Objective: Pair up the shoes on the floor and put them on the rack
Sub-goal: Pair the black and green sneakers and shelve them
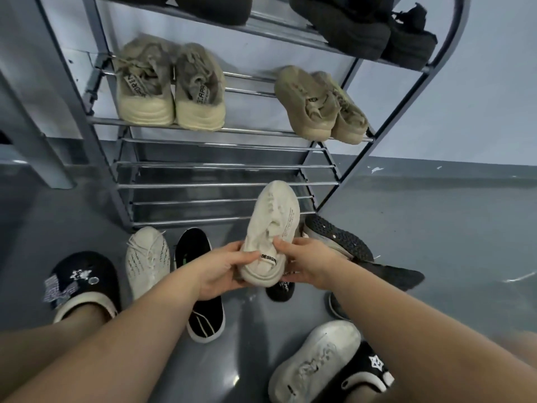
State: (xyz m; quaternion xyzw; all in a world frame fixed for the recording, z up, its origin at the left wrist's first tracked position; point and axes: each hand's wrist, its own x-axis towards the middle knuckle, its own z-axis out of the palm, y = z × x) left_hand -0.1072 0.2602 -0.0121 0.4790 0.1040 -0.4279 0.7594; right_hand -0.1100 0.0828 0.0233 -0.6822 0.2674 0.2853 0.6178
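Cream shoe (273,228) sat in both my hands above the floor (436,228), just in front of the rack (226,184). My left hand (220,269) and right hand (308,263) each curled around its heel end, probably so I could steer it level onto a shelf. Its long axis ran away from me, toe toward the rack. Its likely mate (148,257), as far as I could tell, lay on the floor to my left.

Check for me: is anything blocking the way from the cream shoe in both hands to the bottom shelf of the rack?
Nothing visible does. The cream shoe, held by the left hand and right hand, sits just before the bare bottom shelf.
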